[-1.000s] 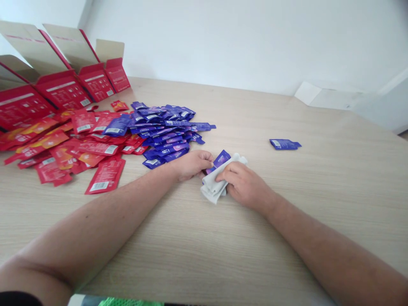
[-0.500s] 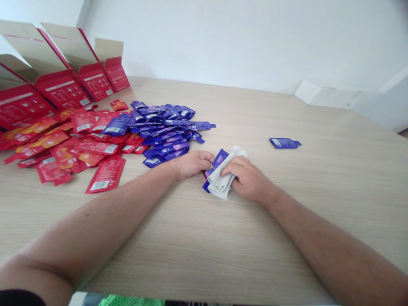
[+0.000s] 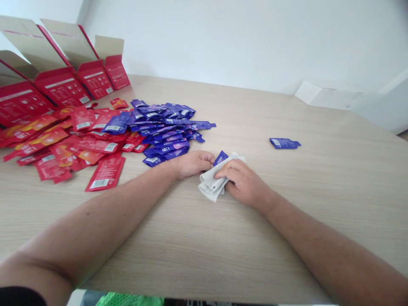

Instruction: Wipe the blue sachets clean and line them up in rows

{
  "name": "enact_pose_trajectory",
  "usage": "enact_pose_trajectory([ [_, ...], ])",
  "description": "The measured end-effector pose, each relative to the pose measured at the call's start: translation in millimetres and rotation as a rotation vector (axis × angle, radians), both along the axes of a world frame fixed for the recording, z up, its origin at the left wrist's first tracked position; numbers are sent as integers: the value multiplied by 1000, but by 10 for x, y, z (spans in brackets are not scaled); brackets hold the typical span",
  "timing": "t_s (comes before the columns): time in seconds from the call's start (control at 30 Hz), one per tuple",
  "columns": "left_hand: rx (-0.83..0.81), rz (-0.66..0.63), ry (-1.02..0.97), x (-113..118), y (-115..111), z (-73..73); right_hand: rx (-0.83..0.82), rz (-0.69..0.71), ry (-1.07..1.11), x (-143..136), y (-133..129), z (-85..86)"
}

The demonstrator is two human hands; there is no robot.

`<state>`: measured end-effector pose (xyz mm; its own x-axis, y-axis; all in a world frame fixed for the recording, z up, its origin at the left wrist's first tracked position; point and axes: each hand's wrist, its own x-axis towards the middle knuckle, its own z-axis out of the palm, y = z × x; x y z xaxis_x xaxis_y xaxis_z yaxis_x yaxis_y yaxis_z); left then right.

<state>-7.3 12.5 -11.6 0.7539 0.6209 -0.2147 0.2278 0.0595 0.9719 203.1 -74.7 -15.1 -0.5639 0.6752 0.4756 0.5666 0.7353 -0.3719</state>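
Note:
Near the middle of the table, my left hand [image 3: 196, 165] pinches the edge of a blue sachet [image 3: 220, 158]. Only the upper end of that sachet shows; the rest lies behind a folded white cloth [image 3: 211, 183]. My right hand [image 3: 240, 180] grips the cloth, its thumb and fingers closed on it, and the cloth lies over the sachet. Just beyond my left hand is a heap of blue sachets [image 3: 168, 134]. A single blue sachet [image 3: 284, 143] lies flat to the right of my hands.
Red and orange sachets [image 3: 70, 144] are piled on the left of the wooden table [image 3: 197, 246], one blue sachet on top. Open red boxes [image 3: 63, 88] stand behind them. A white box [image 3: 325, 97] sits at the back right.
My right hand has moved the cloth left and slightly down across the sachet, covering more of it. My left hand has stayed in nearly the same place.

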Motion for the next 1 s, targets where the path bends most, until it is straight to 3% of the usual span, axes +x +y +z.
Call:
enact_pose_trajectory([
  [0.07,40,-17,12,-3,9,-7,20,38,-19,-50,-7,4],
  [0.13,59,-59,20,-2,20,-12,42,-9,-2,-31,53,-16],
  [0.23,51,-130,53,1,20,17,73,-218,53,172,241,-76],
  [0.3,152,-98,129,-5,3,81,84,-360,102,372,362,-96],
  [0.5,1097,95,414,-26,-111,389,188,-626,274,712,445,11],
  [0.6,1428,41,509,6,-222,438,210,-630,294,691,418,51],
  [0.67,1559,-59,567,46,-316,416,214,-623,297,661,410,53],
  [0.73,1598,-192,597,92,-411,382,219,-624,296,642,408,46],
  [0.83,1528,-346,590,136,-503,350,219,-630,283,629,403,40],
  [0.9,1461,-304,613,130,-509,337,214,-619,275,621,394,44],
  [1.0,1366,-139,722,82,-447,298,207,-593,273,602,380,52],
])
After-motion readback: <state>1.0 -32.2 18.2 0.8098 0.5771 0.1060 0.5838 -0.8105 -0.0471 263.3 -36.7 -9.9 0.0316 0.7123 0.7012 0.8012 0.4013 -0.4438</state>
